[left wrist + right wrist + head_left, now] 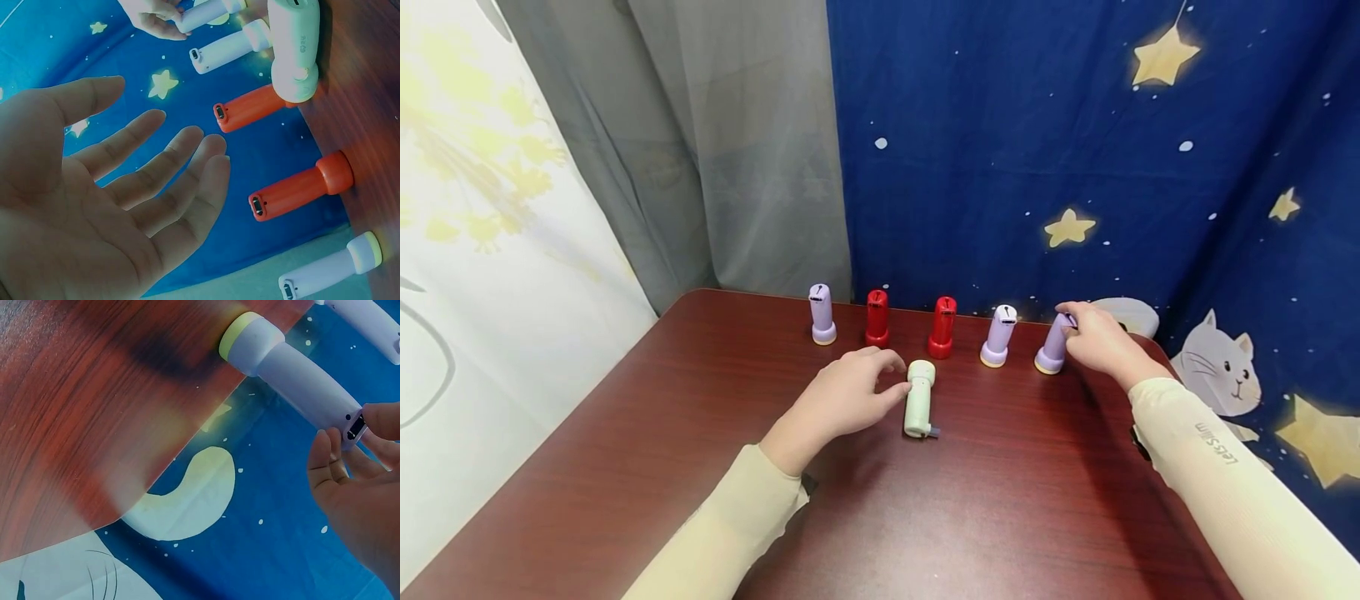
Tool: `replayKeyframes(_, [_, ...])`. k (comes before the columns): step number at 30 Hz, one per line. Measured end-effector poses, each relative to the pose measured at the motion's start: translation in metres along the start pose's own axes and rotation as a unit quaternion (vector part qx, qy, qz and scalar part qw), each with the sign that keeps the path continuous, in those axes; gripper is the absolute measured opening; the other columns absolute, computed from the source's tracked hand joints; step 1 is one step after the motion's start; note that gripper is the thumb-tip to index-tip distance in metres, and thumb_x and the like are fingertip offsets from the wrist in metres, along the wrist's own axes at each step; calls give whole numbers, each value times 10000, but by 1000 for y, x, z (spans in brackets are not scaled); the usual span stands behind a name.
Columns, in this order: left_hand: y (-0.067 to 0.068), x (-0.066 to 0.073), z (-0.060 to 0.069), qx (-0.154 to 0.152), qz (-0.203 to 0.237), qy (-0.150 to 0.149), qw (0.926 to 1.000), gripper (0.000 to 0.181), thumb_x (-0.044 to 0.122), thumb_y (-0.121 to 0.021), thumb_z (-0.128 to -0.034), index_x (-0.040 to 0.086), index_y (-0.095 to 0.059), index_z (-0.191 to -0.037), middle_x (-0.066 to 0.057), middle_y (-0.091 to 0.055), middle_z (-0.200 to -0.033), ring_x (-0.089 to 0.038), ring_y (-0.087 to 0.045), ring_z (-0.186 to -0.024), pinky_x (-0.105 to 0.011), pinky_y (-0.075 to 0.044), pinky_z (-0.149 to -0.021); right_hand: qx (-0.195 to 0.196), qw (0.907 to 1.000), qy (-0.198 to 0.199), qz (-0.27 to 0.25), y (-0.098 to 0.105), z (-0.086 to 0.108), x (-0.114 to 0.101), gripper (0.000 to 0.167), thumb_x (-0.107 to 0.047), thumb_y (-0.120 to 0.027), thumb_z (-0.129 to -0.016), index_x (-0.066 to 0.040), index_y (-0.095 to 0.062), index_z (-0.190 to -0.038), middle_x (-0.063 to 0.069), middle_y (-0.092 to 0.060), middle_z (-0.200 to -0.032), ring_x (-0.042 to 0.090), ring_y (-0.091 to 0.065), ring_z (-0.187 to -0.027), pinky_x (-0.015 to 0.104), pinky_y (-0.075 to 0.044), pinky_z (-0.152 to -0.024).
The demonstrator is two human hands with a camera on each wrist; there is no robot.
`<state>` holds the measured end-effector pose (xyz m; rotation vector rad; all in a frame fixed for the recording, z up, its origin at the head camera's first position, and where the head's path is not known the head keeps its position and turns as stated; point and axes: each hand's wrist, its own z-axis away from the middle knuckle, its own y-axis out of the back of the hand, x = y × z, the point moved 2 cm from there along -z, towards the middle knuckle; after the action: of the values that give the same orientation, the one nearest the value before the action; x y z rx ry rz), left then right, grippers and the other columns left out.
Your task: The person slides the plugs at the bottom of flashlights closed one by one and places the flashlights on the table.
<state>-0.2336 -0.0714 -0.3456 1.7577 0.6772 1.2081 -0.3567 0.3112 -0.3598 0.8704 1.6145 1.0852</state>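
Note:
My right hand pinches the upper end of a lilac flashlight at the right end of a row. That flashlight stands head down on the table, leaning a little. In the head view my left hand hovers left of a pale green flashlight, which lies with its head toward the row and a grey tab at its tail. The left palm shows with spread, loosely bent fingers and nothing held. Two red flashlights and two more lilac flashlights stand head down in the row.
The dark red wooden table ends at its back edge just behind the row. Behind it hang a grey curtain and a blue curtain with stars and a cat. A white curtain hangs on the left.

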Motion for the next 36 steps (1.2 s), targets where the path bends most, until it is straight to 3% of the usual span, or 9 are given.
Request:
replayKeyframes(9, [2,-3,1,1,42,57,10000,325,343,-699,-1009,165,-727,-1279,-65,-743,-1286,-250,-704,-1185,-503,-582,-1022,-130,9999,-89,16,2,0,0,522,-43,-465,-983,103,-491,-1484,408,-494,-1498,576,-494,-1388,711,-375,-1186])
replayKeyframes(14, [4,-4,2,-26,20,132,9999,332,360,-703,-1007,180,-723,-1286,-50,-740,-1279,-237,-703,-1173,-500,-587,-1012,-16,10000,30,58,4,2,0,529,-32,-479,-950,115,-513,-1458,415,-472,-1496,584,-474,-1392,708,-362,-1194])
replayKeyframes(24, [9,-9,2,62,117,91,9999,329,350,-703,-1006,154,-721,-1269,-81,-753,-1247,-266,-720,-1154,-492,-595,-996,144,9994,61,303,11,6,-3,523,-148,-554,-1015,107,-497,-1467,417,-416,-1491,600,-422,-1389,722,-346,-1186])
replayKeyframes(27, [10,-10,3,135,66,88,9998,321,343,-699,-1010,149,-723,-1264,-70,-754,-1224,-259,-720,-1135,-484,-599,-987,428,9983,-67,397,20,11,-8,515,-175,-554,-1022,77,-506,-1469,401,-395,-1507,623,-378,-1382,755,-345,-1151])
replayKeyframes(30, [9,-12,3,193,-1,129,9997,324,351,-695,-1013,151,-723,-1267,-64,-752,-1216,-245,-716,-1113,-484,-602,-979,1071,9939,-79,256,27,22,-23,466,-176,-563,-1024,49,-557,-1431,365,-418,-1505,603,-373,-1366,751,-361,-1113])
replayKeyframes(34, [10,-14,3,228,39,191,9996,323,356,-688,-1016,153,-724,-1265,-76,-753,-1216,-248,-715,-1100,-498,-602,-965,1796,9825,501,-24,26,38,-64,354,-122,-596,-1004,34,-653,-1317,305,-519,-1441,540,-456,-1321,690,-401,-1104])
replayKeyframes(36, [10,-14,3,219,109,221,9995,322,353,-688,-1015,152,-725,-1263,-84,-756,-1216,-252,-716,-1096,-504,-601,-959,1797,9798,870,-54,20,41,-85,327,-108,-623,-992,20,-678,-1288,268,-564,-1399,500,-505,-1294,657,-431,-1105])
